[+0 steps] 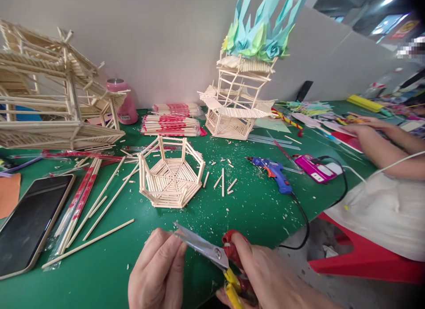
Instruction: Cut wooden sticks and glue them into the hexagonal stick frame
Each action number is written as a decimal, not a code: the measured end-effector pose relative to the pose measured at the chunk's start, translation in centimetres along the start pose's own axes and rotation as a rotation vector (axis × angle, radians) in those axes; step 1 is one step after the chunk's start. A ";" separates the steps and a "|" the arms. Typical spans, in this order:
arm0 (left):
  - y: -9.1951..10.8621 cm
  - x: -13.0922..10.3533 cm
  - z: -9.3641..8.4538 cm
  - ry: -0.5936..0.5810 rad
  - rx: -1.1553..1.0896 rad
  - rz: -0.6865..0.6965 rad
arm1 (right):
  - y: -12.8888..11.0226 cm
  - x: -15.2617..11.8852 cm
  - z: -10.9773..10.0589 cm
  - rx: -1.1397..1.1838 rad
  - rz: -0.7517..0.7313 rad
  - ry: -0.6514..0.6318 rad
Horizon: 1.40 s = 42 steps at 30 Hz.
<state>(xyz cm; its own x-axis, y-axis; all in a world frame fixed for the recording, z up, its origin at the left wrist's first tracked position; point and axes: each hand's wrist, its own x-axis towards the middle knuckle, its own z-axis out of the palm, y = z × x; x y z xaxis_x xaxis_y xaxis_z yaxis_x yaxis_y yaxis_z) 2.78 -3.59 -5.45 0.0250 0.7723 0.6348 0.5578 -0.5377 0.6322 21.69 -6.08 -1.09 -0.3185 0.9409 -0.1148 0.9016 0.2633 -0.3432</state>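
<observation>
In my right hand (265,273) is a pair of scissors (204,248) with red and yellow handles, its blades parted and pointing left. My left hand (157,267) is closed in a pinch at the blade tips. Whatever lies between its fingers is too small or hidden to make out. Just beyond both hands stands a many-sided open frame of wooden sticks (174,180), with a flat stick floor and short uprights joined by rails. Short cut stick pieces (223,182) and pale scraps lie to its right. A blue glue gun (274,171) rests farther right.
Left are a phone (33,218), loose long sticks (89,242) and a large stick building (66,92). Behind stand stick bundles (172,125), a pink bottle (124,103) and a stick tower (237,96) topped with paper. Another person's arm (381,140) reaches in near a red stool (358,260).
</observation>
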 end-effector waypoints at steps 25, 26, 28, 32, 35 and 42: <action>0.1 1.0 -0.8 -0.104 -0.246 -0.087 | 0.7 1.0 -0.8 0.016 0.010 -0.119; 0.1 1.0 -0.8 -0.098 -0.242 -0.069 | 0.8 0.9 -0.6 0.001 0.006 -0.126; 0.0 1.0 -0.7 -0.095 -0.237 -0.041 | 1.0 0.8 -0.3 -0.020 -0.010 -0.128; 0.0 0.8 -0.6 -0.092 -0.218 -0.018 | 1.1 0.9 -0.1 0.005 -0.036 -0.149; 0.0 0.7 -0.6 -0.088 -0.216 -0.037 | 1.0 1.2 -0.1 0.020 -0.008 -0.188; 0.3 0.5 -0.7 -0.096 -0.272 -0.107 | 1.1 1.6 0.3 0.266 0.043 -0.165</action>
<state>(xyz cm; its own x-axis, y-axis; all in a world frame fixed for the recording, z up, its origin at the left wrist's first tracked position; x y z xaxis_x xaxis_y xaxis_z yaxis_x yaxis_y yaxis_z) 2.33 -3.59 -4.65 0.0631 0.8511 0.5213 0.3193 -0.5121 0.7974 22.07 -4.36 -1.94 -0.3449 0.8969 -0.2768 0.8138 0.1388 -0.5644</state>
